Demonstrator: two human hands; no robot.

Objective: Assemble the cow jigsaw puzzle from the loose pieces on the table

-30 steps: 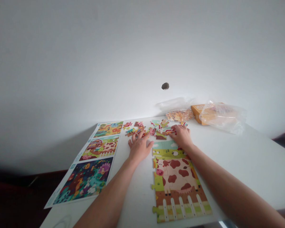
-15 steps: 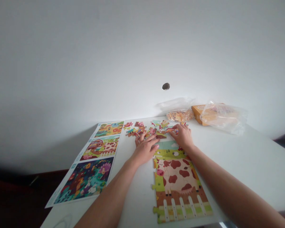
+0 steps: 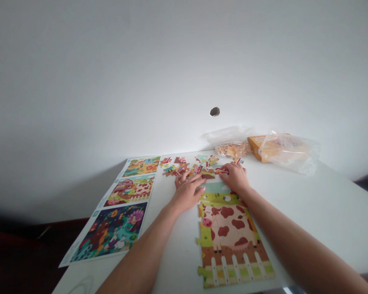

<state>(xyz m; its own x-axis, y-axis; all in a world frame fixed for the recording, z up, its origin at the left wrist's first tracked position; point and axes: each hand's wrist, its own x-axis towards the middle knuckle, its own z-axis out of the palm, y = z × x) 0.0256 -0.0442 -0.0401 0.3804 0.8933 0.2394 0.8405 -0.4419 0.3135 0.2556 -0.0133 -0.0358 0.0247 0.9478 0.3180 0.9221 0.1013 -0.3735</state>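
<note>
A partly joined puzzle (image 3: pixel 233 228) with a spotted cow and a white fence lies flat on the white table. Beyond its top edge are several loose puzzle pieces (image 3: pixel 180 168). My left hand (image 3: pixel 188 192) rests with fingers spread at the near side of these pieces, left of the puzzle's upper corner, holding nothing. Just above the puzzle's upper right part, my right hand (image 3: pixel 236 176) has its fingertips closed at a red and white piece (image 3: pixel 221 170). That piece is partly covered by the fingers.
On the left of the table (image 3: pixel 306 212) lies a sheet (image 3: pixel 119 200) with three printed pictures. At the back are a clear bag of pieces (image 3: pixel 233 149) and an orange box (image 3: pixel 257 147) partly under a clear plastic bag (image 3: pixel 291 153). Behind stands a wall with a hole (image 3: pixel 215 111).
My right hand's fingers have lowered slightly over the red and white piece, and another piece just behind them shows more. My left hand has hardly moved.
</note>
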